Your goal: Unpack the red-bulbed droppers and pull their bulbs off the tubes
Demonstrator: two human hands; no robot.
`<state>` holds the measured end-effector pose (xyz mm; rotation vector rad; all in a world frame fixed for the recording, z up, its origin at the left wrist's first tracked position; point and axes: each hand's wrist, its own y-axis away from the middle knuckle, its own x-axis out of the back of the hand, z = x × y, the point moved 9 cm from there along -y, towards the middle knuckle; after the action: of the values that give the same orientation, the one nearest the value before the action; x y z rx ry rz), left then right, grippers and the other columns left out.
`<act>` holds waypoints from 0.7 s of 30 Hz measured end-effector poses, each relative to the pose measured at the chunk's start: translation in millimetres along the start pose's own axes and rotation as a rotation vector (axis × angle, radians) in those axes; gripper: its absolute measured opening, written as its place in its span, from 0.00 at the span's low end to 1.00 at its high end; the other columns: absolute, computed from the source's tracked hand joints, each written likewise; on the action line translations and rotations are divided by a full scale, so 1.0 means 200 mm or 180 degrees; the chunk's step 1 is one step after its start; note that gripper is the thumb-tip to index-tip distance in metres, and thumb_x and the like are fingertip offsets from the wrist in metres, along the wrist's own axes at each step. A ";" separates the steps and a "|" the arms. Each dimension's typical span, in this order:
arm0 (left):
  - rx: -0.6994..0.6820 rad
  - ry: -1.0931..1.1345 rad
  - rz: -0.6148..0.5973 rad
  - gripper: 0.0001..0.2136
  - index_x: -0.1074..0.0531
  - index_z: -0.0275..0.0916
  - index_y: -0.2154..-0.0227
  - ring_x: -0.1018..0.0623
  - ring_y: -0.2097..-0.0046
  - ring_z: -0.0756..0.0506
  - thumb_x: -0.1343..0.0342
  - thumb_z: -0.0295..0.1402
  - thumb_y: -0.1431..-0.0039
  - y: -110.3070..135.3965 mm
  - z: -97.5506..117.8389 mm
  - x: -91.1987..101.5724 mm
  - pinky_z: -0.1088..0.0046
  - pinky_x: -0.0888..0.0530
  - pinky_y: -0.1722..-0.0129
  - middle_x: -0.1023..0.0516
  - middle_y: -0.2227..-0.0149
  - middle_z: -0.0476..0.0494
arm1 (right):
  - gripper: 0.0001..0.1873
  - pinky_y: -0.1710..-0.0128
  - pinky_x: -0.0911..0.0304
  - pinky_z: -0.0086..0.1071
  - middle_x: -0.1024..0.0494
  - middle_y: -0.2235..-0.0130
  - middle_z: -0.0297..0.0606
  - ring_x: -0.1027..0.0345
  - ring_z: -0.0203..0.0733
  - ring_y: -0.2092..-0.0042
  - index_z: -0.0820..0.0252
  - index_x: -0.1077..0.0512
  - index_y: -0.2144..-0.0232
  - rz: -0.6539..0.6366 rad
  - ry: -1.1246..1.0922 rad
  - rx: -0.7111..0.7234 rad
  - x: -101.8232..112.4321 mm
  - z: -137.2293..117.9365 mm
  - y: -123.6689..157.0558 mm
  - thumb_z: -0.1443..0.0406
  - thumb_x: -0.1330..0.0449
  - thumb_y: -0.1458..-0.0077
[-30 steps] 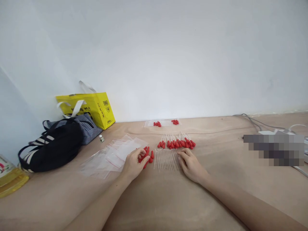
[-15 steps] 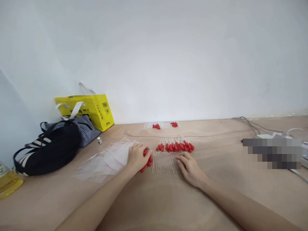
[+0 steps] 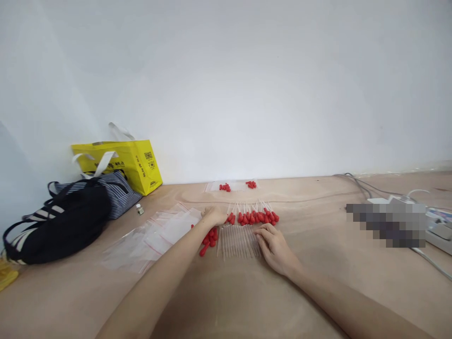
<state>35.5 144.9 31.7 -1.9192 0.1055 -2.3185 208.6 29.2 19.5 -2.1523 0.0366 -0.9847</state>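
My left hand reaches over the table at the left end of a row of droppers with red rubber bulbs. Its fingers are mostly turned away, so whether it grips anything is unclear. Under and beside my left wrist lies a pile of loose red rubber bulbs. My right hand rests on the table with loosely bent fingers, its fingertips at the right end of a row of clear thin tubes. Nothing visible is held in it. The tubes lie side by side, below the row of droppers.
Clear zip bags overlap on the left. Near the wall lies a filled clear bag with red bulbs. A small bottle, a yellow bag, a black bag and a power strip with cables surround the work area.
My left hand has moved up and forward from the loose red bulbs to the left end of the dropper row. My right hand stays by the clear tubes. The view has shifted slightly.
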 end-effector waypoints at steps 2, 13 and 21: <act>-0.0062 -0.0010 0.0154 0.12 0.32 0.38 0.88 0.26 0.71 0.41 0.46 0.40 0.58 0.02 -0.01 0.05 0.68 0.33 0.72 0.30 0.84 0.43 | 0.11 0.63 0.42 0.36 0.30 0.67 0.39 0.36 0.40 0.64 0.58 0.32 0.67 0.0025 0.0124 0.0021 0.01 0.00 0.00 0.69 0.54 0.46; -0.1604 0.0166 0.1135 0.08 0.32 0.38 0.77 0.33 0.63 0.44 0.53 0.30 0.47 0.60 -0.04 0.28 0.66 0.36 0.64 0.32 0.69 0.45 | 0.20 0.60 0.40 0.37 0.34 0.57 0.46 0.38 0.43 0.56 0.61 0.39 0.52 0.0432 0.0055 0.0209 0.07 -0.02 0.01 0.68 0.51 0.49; -0.2703 -0.0394 0.2068 0.07 0.32 0.38 0.74 0.32 0.61 0.45 0.53 0.29 0.44 0.85 0.17 0.20 0.65 0.40 0.58 0.28 0.68 0.45 | 0.14 0.49 0.56 0.49 0.28 0.60 0.40 0.39 0.45 0.54 0.55 0.34 0.56 0.0233 0.0896 0.1039 0.07 -0.26 0.02 0.64 0.48 0.47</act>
<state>70.0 -27.5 54.2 -1.8609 1.6368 -1.8032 185.3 -10.8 47.0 -1.6960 0.0838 -1.1574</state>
